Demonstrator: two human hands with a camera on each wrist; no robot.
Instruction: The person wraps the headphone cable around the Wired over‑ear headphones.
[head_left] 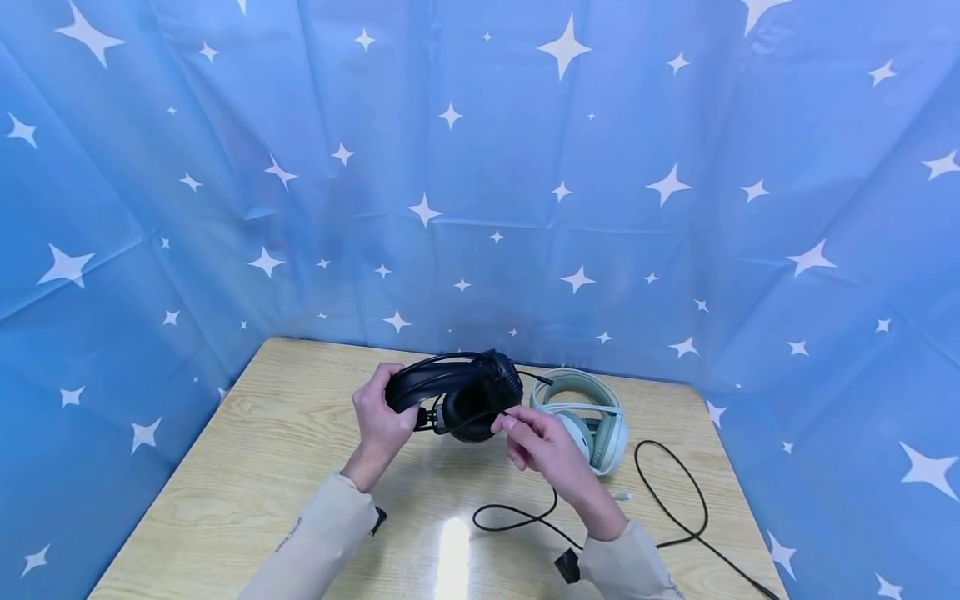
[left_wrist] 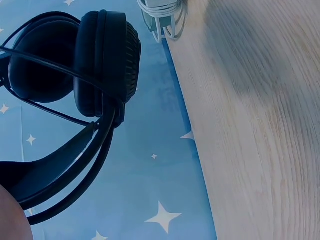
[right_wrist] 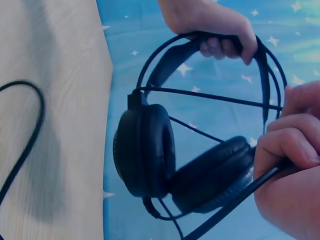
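A black over-ear headset is held up above the far part of the table. My left hand grips it by the headband, fingers wrapped round the band in the right wrist view. Both padded ear cups hang away from that hand, and a thin microphone boom sticks out to the right. Close beside the cups, my right hand pinches the headset's black cable, which runs through its curled fingers. One strand of cable crosses the headband's opening.
Mint-green headphones lie on the wooden table behind my right hand, with a bundled white cord. Loops of black cable trail toward the right front edge. A blue star-patterned curtain surrounds the table's back and sides.
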